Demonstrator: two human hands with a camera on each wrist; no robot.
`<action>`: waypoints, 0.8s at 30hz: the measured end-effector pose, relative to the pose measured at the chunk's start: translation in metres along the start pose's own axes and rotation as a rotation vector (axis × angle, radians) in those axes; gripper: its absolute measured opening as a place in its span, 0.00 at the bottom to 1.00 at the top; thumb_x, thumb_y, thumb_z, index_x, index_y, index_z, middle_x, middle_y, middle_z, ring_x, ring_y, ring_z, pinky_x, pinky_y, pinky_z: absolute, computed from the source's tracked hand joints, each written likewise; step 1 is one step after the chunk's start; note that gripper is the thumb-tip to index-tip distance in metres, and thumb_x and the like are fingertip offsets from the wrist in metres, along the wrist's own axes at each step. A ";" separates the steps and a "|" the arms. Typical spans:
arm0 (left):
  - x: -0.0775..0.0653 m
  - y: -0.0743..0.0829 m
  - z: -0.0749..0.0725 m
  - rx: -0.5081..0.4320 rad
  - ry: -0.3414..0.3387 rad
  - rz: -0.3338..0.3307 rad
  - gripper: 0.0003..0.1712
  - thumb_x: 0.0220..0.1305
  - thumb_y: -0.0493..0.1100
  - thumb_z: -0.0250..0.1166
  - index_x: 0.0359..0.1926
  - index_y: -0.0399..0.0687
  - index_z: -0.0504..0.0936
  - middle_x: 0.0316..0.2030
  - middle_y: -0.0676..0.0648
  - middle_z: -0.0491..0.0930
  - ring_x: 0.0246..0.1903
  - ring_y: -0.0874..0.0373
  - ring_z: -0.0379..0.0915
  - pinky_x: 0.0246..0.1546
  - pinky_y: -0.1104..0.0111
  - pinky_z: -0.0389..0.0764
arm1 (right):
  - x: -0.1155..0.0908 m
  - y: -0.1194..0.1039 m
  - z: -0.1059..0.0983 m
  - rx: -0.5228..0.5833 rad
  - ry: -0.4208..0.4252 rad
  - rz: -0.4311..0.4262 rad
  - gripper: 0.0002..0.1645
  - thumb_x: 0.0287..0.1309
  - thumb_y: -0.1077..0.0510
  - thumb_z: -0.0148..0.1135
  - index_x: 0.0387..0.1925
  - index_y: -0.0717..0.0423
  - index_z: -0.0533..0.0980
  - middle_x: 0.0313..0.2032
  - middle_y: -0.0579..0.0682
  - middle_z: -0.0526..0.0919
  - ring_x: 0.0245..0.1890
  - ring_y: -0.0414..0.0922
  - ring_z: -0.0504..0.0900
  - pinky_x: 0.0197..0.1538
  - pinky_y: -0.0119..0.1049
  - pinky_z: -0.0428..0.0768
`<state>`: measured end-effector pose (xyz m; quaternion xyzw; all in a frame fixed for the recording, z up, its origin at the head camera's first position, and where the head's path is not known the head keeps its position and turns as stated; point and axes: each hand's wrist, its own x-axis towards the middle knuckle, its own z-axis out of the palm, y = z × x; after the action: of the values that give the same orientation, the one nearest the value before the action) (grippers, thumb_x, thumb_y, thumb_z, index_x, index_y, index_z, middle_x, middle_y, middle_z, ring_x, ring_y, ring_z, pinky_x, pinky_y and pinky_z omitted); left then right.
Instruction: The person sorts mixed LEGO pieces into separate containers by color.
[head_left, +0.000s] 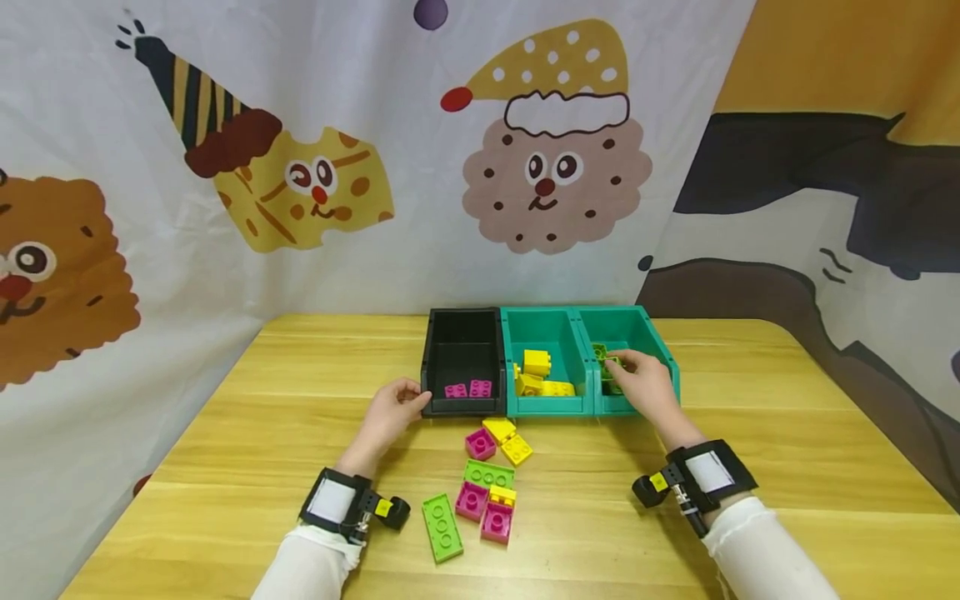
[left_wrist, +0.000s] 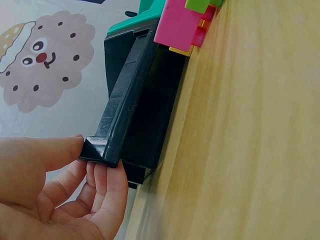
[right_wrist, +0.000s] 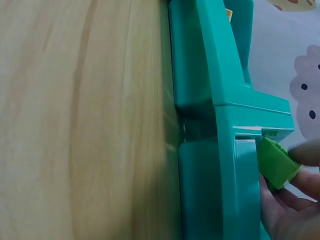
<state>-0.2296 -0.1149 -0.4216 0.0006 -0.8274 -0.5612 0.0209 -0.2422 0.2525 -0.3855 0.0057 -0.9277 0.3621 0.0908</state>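
My left hand (head_left: 390, 412) pinches the front left corner of the black bin (head_left: 467, 407), thumb on top of the rim and fingers beneath it in the left wrist view. Two pink toy bricks (head_left: 481, 389) lie in this bin. At the right teal bin (head_left: 615, 406), my right hand (head_left: 647, 387) reaches over the front and holds a green toy brick (right_wrist: 277, 162) between thumb and fingers, just inside the rim. More green bricks (head_left: 598, 350) show past the fingertips, partly hidden by the hand. Several yellow bricks (head_left: 536, 362) sit in the middle teal bin (head_left: 551, 407).
Loose bricks lie on the wooden table (head_left: 585, 517) before the bins: pink bricks (head_left: 497, 522), yellow bricks (head_left: 516, 450), a long green brick (head_left: 442, 528) and another green brick (head_left: 488, 474). A printed cloth (head_left: 420, 267) hangs behind the table.
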 end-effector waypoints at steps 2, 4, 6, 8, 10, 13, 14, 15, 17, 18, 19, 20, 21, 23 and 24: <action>0.000 0.000 0.000 -0.001 -0.001 0.003 0.09 0.63 0.37 0.62 0.38 0.34 0.76 0.28 0.45 0.74 0.26 0.59 0.71 0.35 0.65 0.82 | 0.000 0.000 -0.001 0.019 -0.042 0.012 0.25 0.70 0.53 0.45 0.61 0.63 0.68 0.57 0.67 0.73 0.42 0.57 0.83 0.33 0.37 0.77; 0.000 0.001 0.000 -0.002 0.000 0.006 0.09 0.63 0.37 0.62 0.38 0.33 0.76 0.28 0.45 0.74 0.26 0.59 0.71 0.35 0.65 0.82 | -0.001 -0.001 -0.003 0.017 -0.068 0.005 0.25 0.72 0.54 0.42 0.63 0.64 0.66 0.60 0.68 0.70 0.43 0.58 0.82 0.33 0.36 0.76; 0.000 0.001 0.000 -0.001 0.002 0.007 0.08 0.63 0.37 0.62 0.38 0.33 0.75 0.28 0.45 0.74 0.26 0.59 0.72 0.35 0.65 0.82 | -0.001 -0.001 -0.003 -0.008 -0.082 -0.020 0.25 0.72 0.56 0.40 0.64 0.65 0.64 0.61 0.69 0.68 0.44 0.59 0.81 0.32 0.37 0.74; 0.000 0.000 0.001 0.002 0.002 0.008 0.08 0.62 0.37 0.62 0.37 0.33 0.75 0.28 0.45 0.74 0.26 0.59 0.72 0.35 0.65 0.82 | -0.002 -0.002 -0.003 -0.045 -0.090 -0.049 0.25 0.72 0.57 0.38 0.64 0.66 0.64 0.62 0.69 0.67 0.42 0.58 0.80 0.32 0.37 0.72; 0.000 0.000 0.001 0.004 0.003 0.008 0.08 0.62 0.36 0.62 0.37 0.33 0.75 0.28 0.45 0.74 0.26 0.59 0.71 0.34 0.65 0.82 | -0.002 -0.002 -0.002 -0.084 -0.098 -0.076 0.25 0.71 0.60 0.38 0.64 0.67 0.64 0.62 0.70 0.66 0.36 0.56 0.77 0.30 0.37 0.69; 0.000 -0.001 0.001 0.005 0.005 0.007 0.08 0.62 0.37 0.62 0.37 0.33 0.75 0.28 0.45 0.74 0.26 0.60 0.71 0.34 0.66 0.81 | -0.003 -0.003 0.000 -0.139 -0.096 -0.116 0.23 0.69 0.63 0.40 0.61 0.69 0.67 0.59 0.71 0.68 0.31 0.51 0.71 0.28 0.36 0.67; 0.001 -0.001 0.001 0.005 0.006 0.006 0.08 0.62 0.37 0.62 0.37 0.33 0.75 0.28 0.45 0.73 0.26 0.60 0.71 0.34 0.66 0.82 | -0.003 -0.003 0.001 -0.153 -0.091 -0.127 0.22 0.68 0.64 0.42 0.60 0.69 0.69 0.58 0.71 0.69 0.30 0.51 0.70 0.28 0.35 0.67; 0.001 -0.001 0.001 0.005 0.006 0.008 0.08 0.62 0.36 0.62 0.37 0.33 0.75 0.28 0.45 0.73 0.26 0.60 0.71 0.34 0.66 0.82 | -0.003 -0.003 0.002 -0.167 -0.086 -0.140 0.21 0.68 0.65 0.43 0.58 0.69 0.70 0.57 0.71 0.71 0.31 0.51 0.71 0.28 0.36 0.68; 0.001 -0.001 0.001 0.007 0.007 0.007 0.08 0.62 0.37 0.62 0.37 0.33 0.75 0.28 0.45 0.73 0.26 0.60 0.71 0.34 0.65 0.82 | -0.003 -0.002 0.004 -0.194 -0.063 -0.167 0.19 0.66 0.66 0.47 0.55 0.69 0.72 0.53 0.70 0.74 0.35 0.53 0.74 0.30 0.37 0.71; 0.001 -0.002 0.001 0.008 0.006 0.007 0.08 0.62 0.37 0.62 0.37 0.33 0.75 0.28 0.45 0.73 0.26 0.60 0.71 0.34 0.65 0.82 | -0.003 -0.001 0.005 -0.204 -0.051 -0.180 0.18 0.65 0.66 0.48 0.54 0.69 0.74 0.51 0.69 0.76 0.37 0.54 0.76 0.31 0.39 0.74; 0.001 -0.002 0.001 0.010 0.006 0.007 0.08 0.62 0.37 0.62 0.37 0.33 0.75 0.28 0.45 0.73 0.26 0.60 0.71 0.34 0.65 0.82 | -0.003 0.000 0.006 -0.212 -0.042 -0.191 0.17 0.64 0.66 0.50 0.52 0.69 0.75 0.50 0.69 0.77 0.38 0.56 0.77 0.34 0.42 0.76; 0.001 -0.002 0.001 0.010 0.005 0.006 0.08 0.63 0.37 0.62 0.38 0.33 0.75 0.28 0.45 0.73 0.26 0.60 0.71 0.35 0.65 0.82 | -0.003 0.002 0.007 -0.220 -0.032 -0.201 0.16 0.63 0.67 0.52 0.51 0.69 0.75 0.49 0.68 0.79 0.41 0.58 0.78 0.37 0.46 0.79; 0.001 -0.002 0.001 0.010 0.005 0.004 0.08 0.63 0.37 0.62 0.38 0.33 0.75 0.28 0.45 0.73 0.26 0.60 0.71 0.34 0.65 0.82 | -0.003 0.003 0.008 -0.228 -0.024 -0.208 0.15 0.63 0.67 0.53 0.50 0.68 0.76 0.47 0.67 0.80 0.43 0.59 0.79 0.40 0.49 0.80; 0.001 -0.002 0.001 0.012 0.004 0.004 0.09 0.63 0.37 0.62 0.38 0.33 0.75 0.28 0.45 0.73 0.26 0.60 0.71 0.34 0.66 0.82 | -0.004 0.005 0.009 -0.241 -0.010 -0.220 0.14 0.61 0.67 0.56 0.48 0.68 0.77 0.45 0.66 0.81 0.46 0.61 0.79 0.45 0.53 0.79; 0.001 -0.001 0.001 0.012 0.004 0.004 0.09 0.63 0.37 0.62 0.38 0.33 0.75 0.28 0.45 0.73 0.26 0.60 0.71 0.34 0.65 0.82 | -0.004 0.006 0.010 -0.247 -0.005 -0.225 0.14 0.60 0.67 0.57 0.47 0.68 0.77 0.45 0.66 0.82 0.47 0.62 0.79 0.47 0.54 0.79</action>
<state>-0.2305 -0.1143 -0.4231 0.0000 -0.8308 -0.5560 0.0236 -0.2404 0.2503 -0.3973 0.0994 -0.9588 0.2330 0.1283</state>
